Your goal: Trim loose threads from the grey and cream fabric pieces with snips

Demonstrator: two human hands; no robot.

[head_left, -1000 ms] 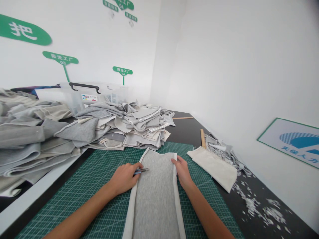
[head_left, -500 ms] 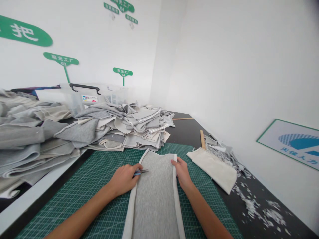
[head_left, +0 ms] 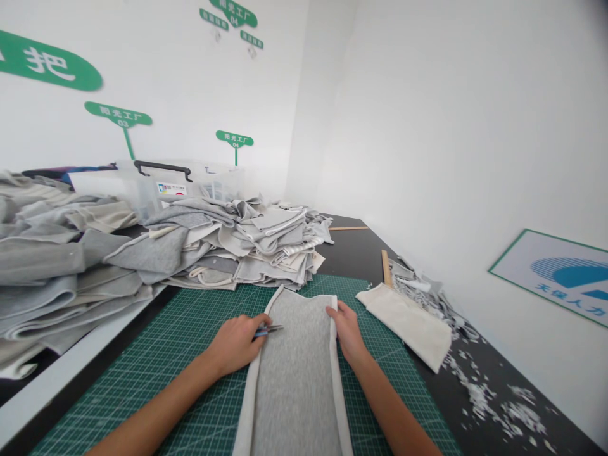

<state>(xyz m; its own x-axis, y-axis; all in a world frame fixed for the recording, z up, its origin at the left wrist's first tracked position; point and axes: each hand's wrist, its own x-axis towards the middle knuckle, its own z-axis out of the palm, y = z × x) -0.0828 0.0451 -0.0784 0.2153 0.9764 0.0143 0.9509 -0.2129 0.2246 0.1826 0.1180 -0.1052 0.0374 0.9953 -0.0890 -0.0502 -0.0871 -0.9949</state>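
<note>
A long grey fabric piece (head_left: 294,373) with pale edge bands lies lengthwise on the green cutting mat (head_left: 190,354). My left hand (head_left: 235,345) rests on its left band, fingers closed round a small pair of snips (head_left: 268,329) whose tips point right over the cloth. My right hand (head_left: 346,332) lies flat on the right band, fingers stretched out and pressing the cloth down.
A heap of grey and cream fabric pieces (head_left: 247,244) lies beyond the mat, and taller stacks (head_left: 52,266) rise at the left. A clear plastic bin (head_left: 156,183) stands behind. A cream piece (head_left: 408,323), wooden rulers (head_left: 386,266) and scattered offcuts (head_left: 484,392) lie along the right wall.
</note>
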